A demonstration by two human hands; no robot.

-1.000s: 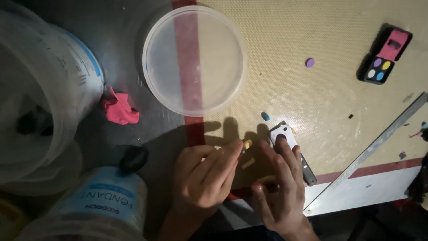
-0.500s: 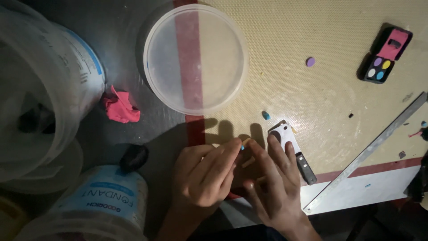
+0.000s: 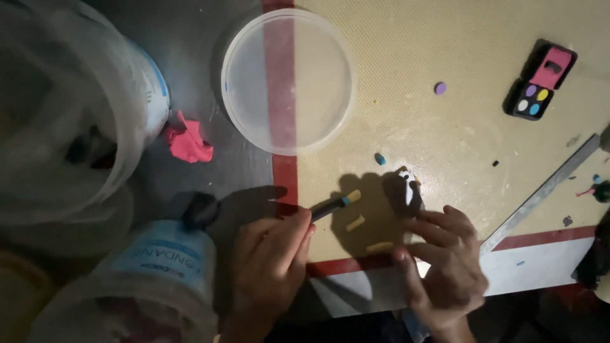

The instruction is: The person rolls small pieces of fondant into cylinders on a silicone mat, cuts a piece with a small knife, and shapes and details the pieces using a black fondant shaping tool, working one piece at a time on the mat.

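My left hand (image 3: 267, 270) grips a thin dark tool (image 3: 327, 206) with a blue band, and a small yellow piece (image 3: 353, 196) sits at its tip. Two more yellow strips (image 3: 356, 222) (image 3: 380, 246) lie on the beige mat (image 3: 445, 38) between my hands. My right hand (image 3: 448, 267) rests on the mat with its fingers spread. Its fingertips reach the lower edge of a small black and white piece (image 3: 408, 190), which it does not grip.
A clear round lid (image 3: 289, 79) lies at the top centre. A pink lump (image 3: 187, 143), a black lump (image 3: 200, 209) and large plastic tubs (image 3: 76, 127) are on the left. A small paint palette (image 3: 540, 82), a purple disc (image 3: 440, 87), a blue bit (image 3: 380, 159) and a metal ruler (image 3: 540, 194) lie to the right.
My hands have drawn apart. The left hand now holds the tool out with the yellow piece at its tip, and the right hand has slid right, uncovering two yellow strips.
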